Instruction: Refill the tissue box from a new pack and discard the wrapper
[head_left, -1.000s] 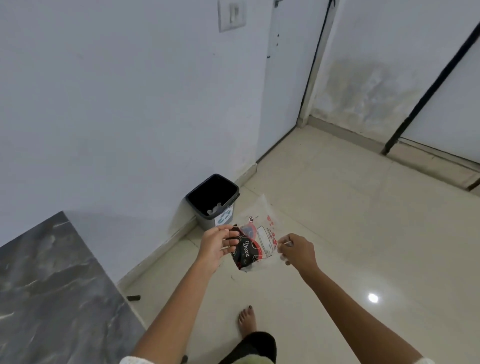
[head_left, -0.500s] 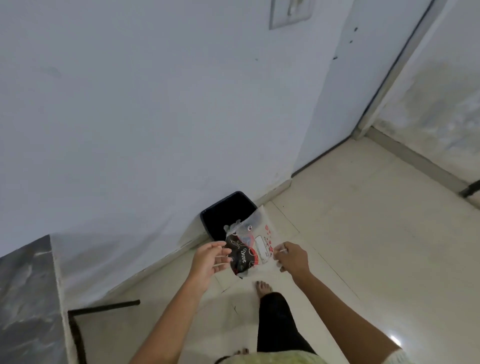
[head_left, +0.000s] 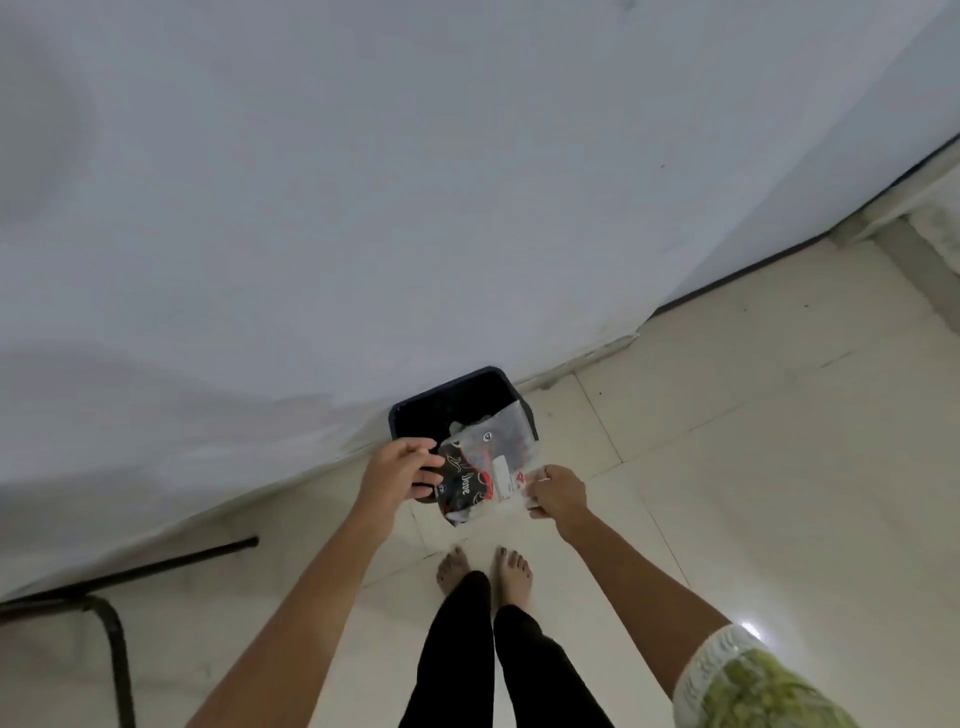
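Crumpled clear plastic wrapper (head_left: 480, 475), pinched by left hand (head_left: 397, 467) and right hand (head_left: 558, 491), held over black bin (head_left: 415, 415) at 12 o'clock for dropping.

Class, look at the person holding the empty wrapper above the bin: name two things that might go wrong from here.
1. The wrapper is light, and part of it hangs short of the bin; dropped now, it may land on the floor.
2. The right hand pinches only a corner; the grip may slip early.
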